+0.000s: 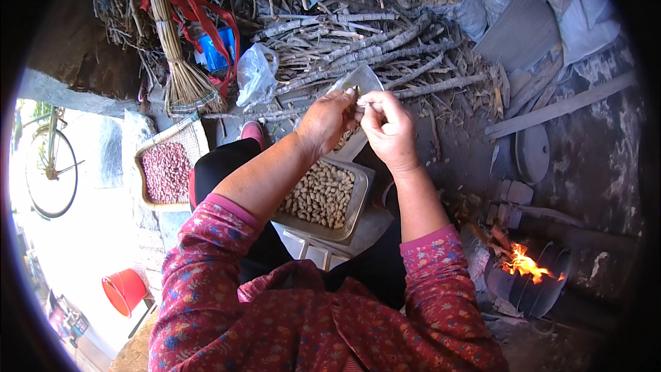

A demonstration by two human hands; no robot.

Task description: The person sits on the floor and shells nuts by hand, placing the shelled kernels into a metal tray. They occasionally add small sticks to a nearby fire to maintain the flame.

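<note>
My left hand (330, 116) and my right hand (388, 124) meet at their fingertips, above a second container (367, 76) partly hidden behind them. My left thumb and fingers pinch a small dark piece (357, 92), too small to name surely. The right thumb and forefinger close against it; whether they grip it too is unclear. Below my forearms, a rectangular metal tray (362, 199) holds many unshelled peanuts (323, 196). More peanuts (343, 139) show between my hands. To the left, a woven scoop basket (195, 137) holds pinkish-red shelled peanuts (165, 173).
Firewood sticks (361, 54) are heaped ahead, near a twig broom (183, 80) and a clear plastic bag (257, 75). At lower right, flames (526, 264) burn at a stove opening. A wooden stool (312, 253) stands under the tray. A red bucket (125, 292) sits at lower left.
</note>
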